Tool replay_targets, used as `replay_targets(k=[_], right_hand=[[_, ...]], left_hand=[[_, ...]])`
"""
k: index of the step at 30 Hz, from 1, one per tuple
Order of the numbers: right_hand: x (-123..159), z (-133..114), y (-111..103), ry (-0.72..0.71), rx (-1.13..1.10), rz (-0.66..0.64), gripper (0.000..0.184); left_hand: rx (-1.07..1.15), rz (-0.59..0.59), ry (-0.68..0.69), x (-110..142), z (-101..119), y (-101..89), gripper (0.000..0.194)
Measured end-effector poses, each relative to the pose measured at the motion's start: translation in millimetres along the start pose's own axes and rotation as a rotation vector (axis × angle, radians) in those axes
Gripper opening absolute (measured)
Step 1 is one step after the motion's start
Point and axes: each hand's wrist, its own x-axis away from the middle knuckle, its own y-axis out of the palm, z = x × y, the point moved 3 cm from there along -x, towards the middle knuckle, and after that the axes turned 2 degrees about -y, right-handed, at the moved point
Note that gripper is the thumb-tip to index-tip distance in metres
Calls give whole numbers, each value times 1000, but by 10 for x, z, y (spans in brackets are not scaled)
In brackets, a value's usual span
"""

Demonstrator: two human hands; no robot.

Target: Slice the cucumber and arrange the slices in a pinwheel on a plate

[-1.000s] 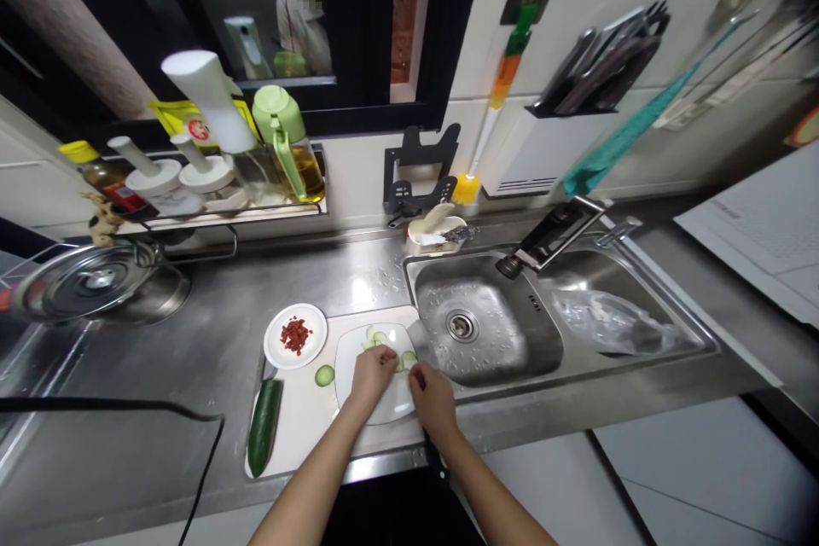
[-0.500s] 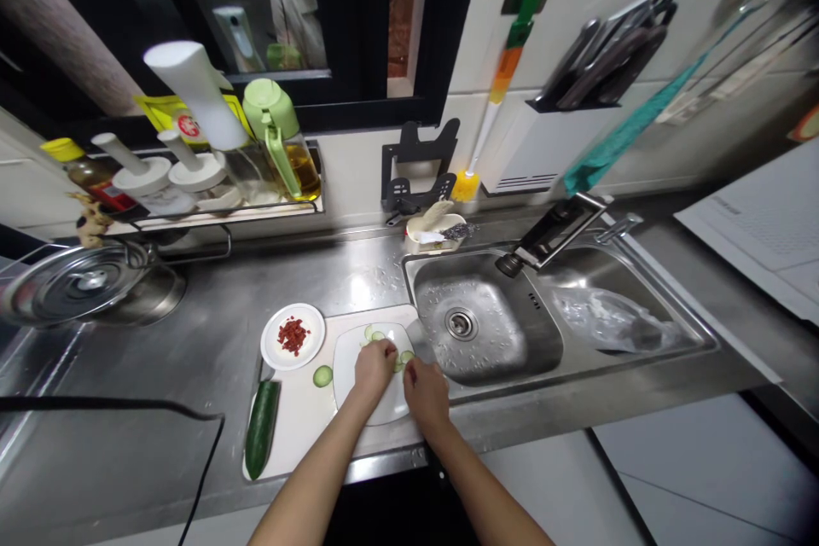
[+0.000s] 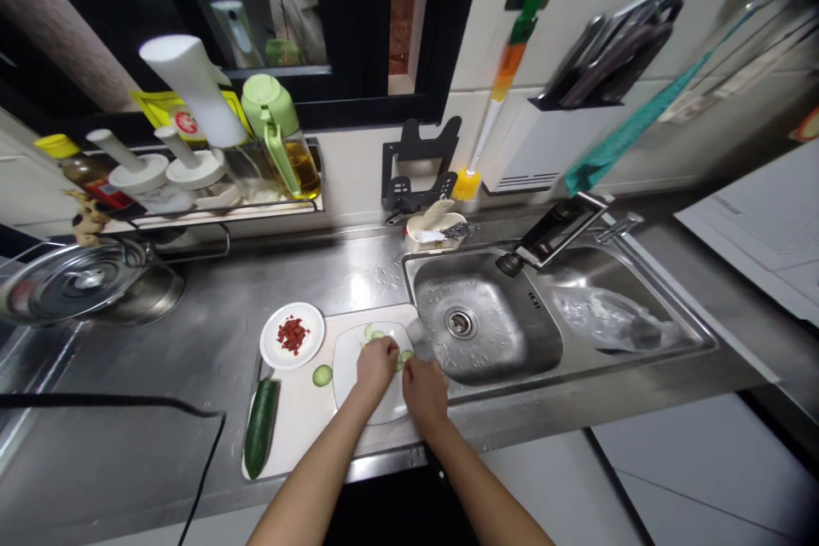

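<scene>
Though seemingly well under way, not finished, to judge by the uncut cucumber left over. On the steel table, just left of the sink, a pale cutting board. On the board's right part, a white square plate, with thin cucumber slices already loosely laid toward its far edge. At the board's far left corner, a smaller round plate, apparently set aside. Lengthwise along the left edge, peel on, a thick length of cucumber, by the look of it waiting uncut. Between cucumber and square plate, directly on the board, a lone slice. Smallest, heaped in the round plate: chopped dark-red pieces, probably prepared already.

As for pose, both arms reaching in from the near edge and converging over the square plate. Left hand above the plate's middle, fingers curled, tips drawn together; right hand just beside, over the plate's right edge, fingers bent inward. Beside the right wrist, mostly hidden, a dark handle, perhaps a knife's. Close to the right fingertips, more slices. Pinching one or not: impossible to tell, for either hand.
</scene>
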Motion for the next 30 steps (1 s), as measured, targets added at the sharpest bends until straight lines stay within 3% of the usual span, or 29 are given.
replay_targets(k=[21,30], right_hand=[[41,-22,-21,-69,78,36,15],[163,8,-96,-95,159,-49,17]], left_hand=[[25,65,57,14,-35,52,15],[25,84,69,11,-46,64,15]])
